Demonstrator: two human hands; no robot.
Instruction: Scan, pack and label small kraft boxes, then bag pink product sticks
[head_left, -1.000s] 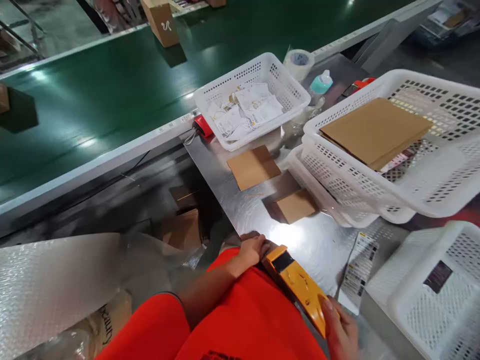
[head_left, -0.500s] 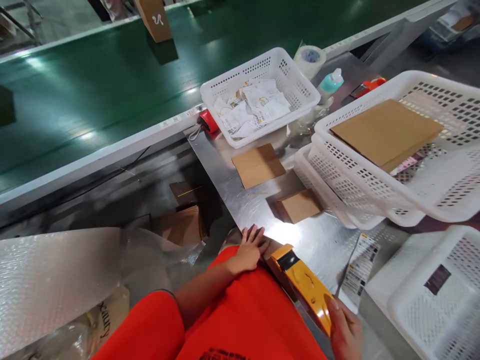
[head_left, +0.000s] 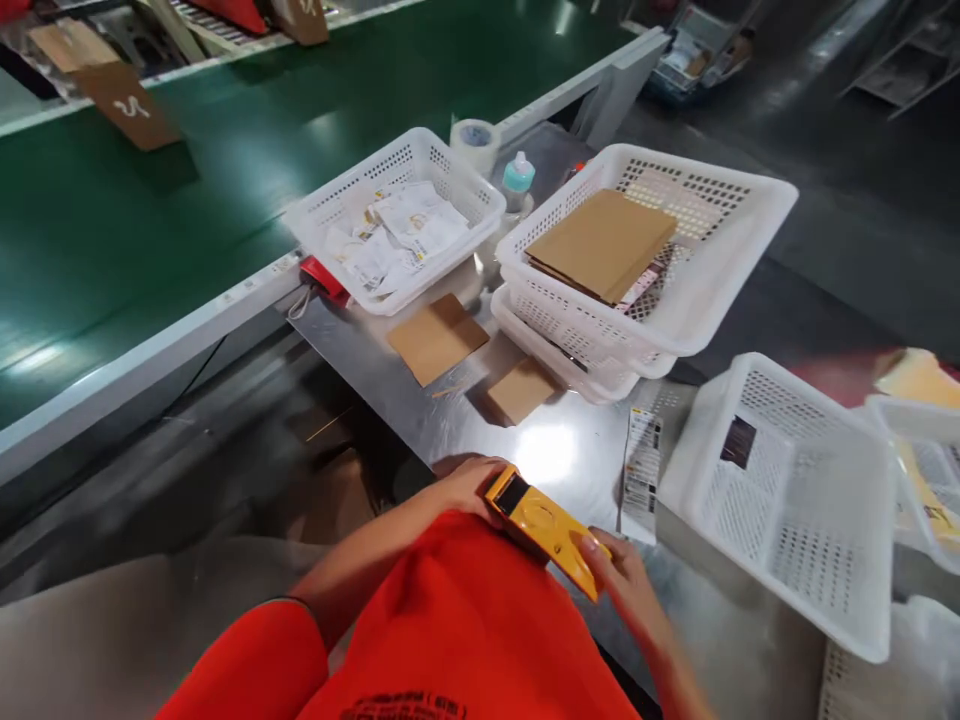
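Note:
My right hand grips the near end of a yellow handheld scanner that lies against my orange shirt at the table's near edge. My left hand rests on the metal table edge beside the scanner's dark screen, fingers curled; I cannot see anything in it. Two flat brown cardboard pieces lie on the table beyond my hands.
A white basket of printed slips stands by the green conveyor. Stacked white baskets hold brown cardboard sheets. Another white basket sits at right, a label sheet beside it. Tape roll, bottle at back.
The view has swung right and pulled back, showing more baskets at right. My left hand has closed in by the scanner's screen end. My right hand keeps its hold on the scanner.

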